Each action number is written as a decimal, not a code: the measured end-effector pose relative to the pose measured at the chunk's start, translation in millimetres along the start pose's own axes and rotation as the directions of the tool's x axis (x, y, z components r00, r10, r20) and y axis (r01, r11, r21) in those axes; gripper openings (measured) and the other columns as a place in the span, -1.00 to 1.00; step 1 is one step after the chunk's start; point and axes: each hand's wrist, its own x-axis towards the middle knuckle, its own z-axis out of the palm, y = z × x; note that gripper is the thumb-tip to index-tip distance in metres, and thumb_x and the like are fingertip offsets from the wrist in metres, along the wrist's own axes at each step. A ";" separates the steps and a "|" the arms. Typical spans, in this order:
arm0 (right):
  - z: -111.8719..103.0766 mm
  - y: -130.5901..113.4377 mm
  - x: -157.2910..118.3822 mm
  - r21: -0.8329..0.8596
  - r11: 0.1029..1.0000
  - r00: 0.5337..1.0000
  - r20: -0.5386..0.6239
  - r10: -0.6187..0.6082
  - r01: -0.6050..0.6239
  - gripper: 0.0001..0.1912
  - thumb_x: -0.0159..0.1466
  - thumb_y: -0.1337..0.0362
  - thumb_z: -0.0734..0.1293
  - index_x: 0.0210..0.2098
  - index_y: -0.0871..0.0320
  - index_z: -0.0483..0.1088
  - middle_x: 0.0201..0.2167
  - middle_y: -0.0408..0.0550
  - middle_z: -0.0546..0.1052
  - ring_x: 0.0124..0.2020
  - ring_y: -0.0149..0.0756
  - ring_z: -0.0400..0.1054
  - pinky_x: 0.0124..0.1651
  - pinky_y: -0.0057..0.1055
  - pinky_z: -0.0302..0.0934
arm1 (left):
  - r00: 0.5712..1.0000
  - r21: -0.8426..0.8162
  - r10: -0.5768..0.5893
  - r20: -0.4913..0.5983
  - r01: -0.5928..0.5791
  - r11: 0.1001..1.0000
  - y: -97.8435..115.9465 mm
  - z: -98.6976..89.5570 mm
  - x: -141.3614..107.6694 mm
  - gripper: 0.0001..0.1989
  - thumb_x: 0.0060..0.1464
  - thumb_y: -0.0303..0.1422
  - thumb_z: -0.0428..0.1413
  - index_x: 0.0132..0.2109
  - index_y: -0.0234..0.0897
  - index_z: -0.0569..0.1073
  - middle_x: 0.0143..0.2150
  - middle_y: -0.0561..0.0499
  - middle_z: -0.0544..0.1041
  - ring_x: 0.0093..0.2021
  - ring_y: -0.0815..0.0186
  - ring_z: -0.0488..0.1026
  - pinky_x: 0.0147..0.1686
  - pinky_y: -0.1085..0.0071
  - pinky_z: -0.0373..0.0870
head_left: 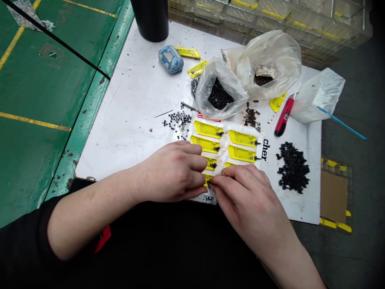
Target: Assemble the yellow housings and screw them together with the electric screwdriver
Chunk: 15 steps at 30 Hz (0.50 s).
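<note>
So my right hand (243, 198) is pinched down narrow, fingertips (218, 185) closed on a tiny black clip (209, 183), and that's sitting right at the end of a yellow tab (207, 178) in the near row. My left hand (173, 172) is curled in tight from the left with its fingers against that same tab, steadying it I'd guess, though I can't tell if it's really gripping. Both hands are crowded over the near edge of the backing sheet (240, 138), which holds the other yellow tabs in two columns, so there's not much room between my knuckles and the next tabs. Off to the right, the black pile (293, 168) sits on the white board (126, 148), an easy reach for my right hand, with the red knife (282, 117) just beyond it. Far of the sheet are two plastic bags (219, 90), and loose black beads (177, 122) lie far left of my hands. The blue pouch (171, 59) and black bottle (150, 20) are way back by the far edge, nicely out of my way, and the board's left edge drops to the green bench (39, 100).
</note>
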 end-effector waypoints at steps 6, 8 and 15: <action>-0.1 -0.2 0.2 0.001 1.000 1.000 -0.006 0.003 -0.003 -0.92 0.51 0.36 0.41 -0.02 0.14 0.57 -0.08 -0.06 0.56 -0.02 -0.17 0.40 0.10 -0.11 0.28 | 1.000 0.001 -0.004 -0.009 0.004 1.000 0.5 0.4 -0.3 -0.61 0.43 -0.15 0.12 -0.35 -0.21 0.58 -0.31 0.01 0.50 -0.23 0.26 0.30 -0.16 0.16 0.26; 0.0 0.0 0.5 -0.001 1.000 1.000 -0.007 -0.003 0.003 -0.91 0.51 0.36 0.41 -0.02 0.14 0.57 -0.08 -0.06 0.56 -0.02 -0.17 0.40 0.10 -0.12 0.28 | 1.000 -0.001 0.002 -0.010 -0.002 1.000 0.5 0.4 -0.2 -0.61 0.43 -0.15 0.12 -0.35 -0.20 0.59 -0.32 0.01 0.50 -0.24 0.26 0.30 -0.16 0.16 0.26; 0.7 -0.1 0.3 0.014 1.000 1.000 -0.009 0.003 -0.002 -0.93 0.51 0.37 0.41 -0.04 0.15 0.56 -0.08 -0.06 0.56 -0.04 -0.19 0.39 0.09 -0.12 0.28 | 1.000 0.001 0.002 -0.006 -0.002 1.000 0.7 0.0 0.8 -0.62 0.44 -0.16 0.12 -0.35 -0.21 0.58 -0.32 -0.01 0.51 -0.23 0.26 0.34 -0.15 0.21 0.25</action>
